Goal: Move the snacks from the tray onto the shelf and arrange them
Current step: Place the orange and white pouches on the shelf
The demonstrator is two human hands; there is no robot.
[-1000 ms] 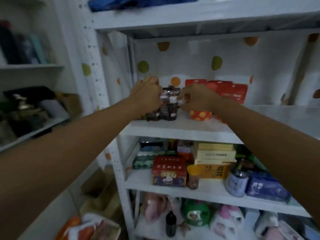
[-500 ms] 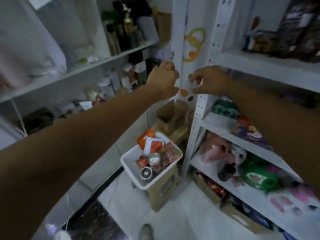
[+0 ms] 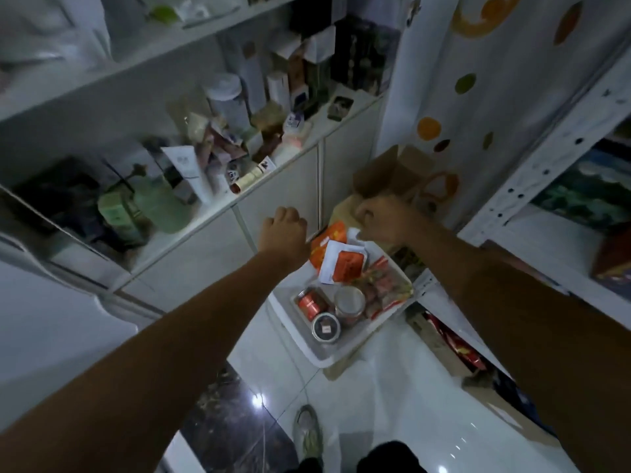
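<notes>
Gone from the shelf (image 3: 546, 155), the left hand (image 3: 283, 230) and right hand (image 3: 386, 221) now hover over the tray (image 3: 307, 351), each grip curled and empty, with the orange packets (image 3: 345, 264) between them at 6 o'clock, so the next pick looks due.

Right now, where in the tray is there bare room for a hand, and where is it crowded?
Bare bottom shows in the near corner of the tray, between the dark-lidded jar and the rim. Crowded: orange packets at the far end, red can, silver-lidded jar and wrapped snacks mid-tray.
</notes>
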